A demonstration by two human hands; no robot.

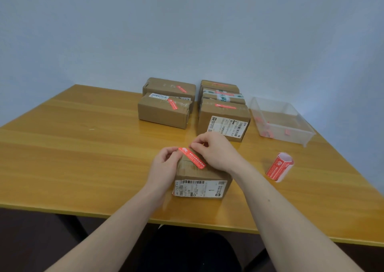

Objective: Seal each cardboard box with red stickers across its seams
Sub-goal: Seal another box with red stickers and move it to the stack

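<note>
The box in hand [202, 177] stands at the near middle of the bench [83, 147], label side toward the person, with a red sticker [191, 157] lying slantwise over its top. The left hand [166, 163] pinches the sticker's far-left end, which overhangs the box edge and looks not yet stuck down; the right hand [214, 151] has its fingers curled at the same end, fingertips on or just over the strip. Both grips are narrow, closed on the sticker. The near-right end appears to lie flat on the cardboard. Risks, as judged: the strip runs at a slant, so it may cross the seam only partly or miss it, the seam itself being mostly hidden under the hands; pressing down from one end with the other already stuck could trap a crease or bubble; the free end could fold on itself or cling to a fingertip; a firm press near the edge could shift the light box on the smooth bench. Five boxes [166, 111] behind already carry red strips. The sticker roll [279, 166] lies to the right, near the clear tray [301, 134], within reach if a replacement is needed.
</note>
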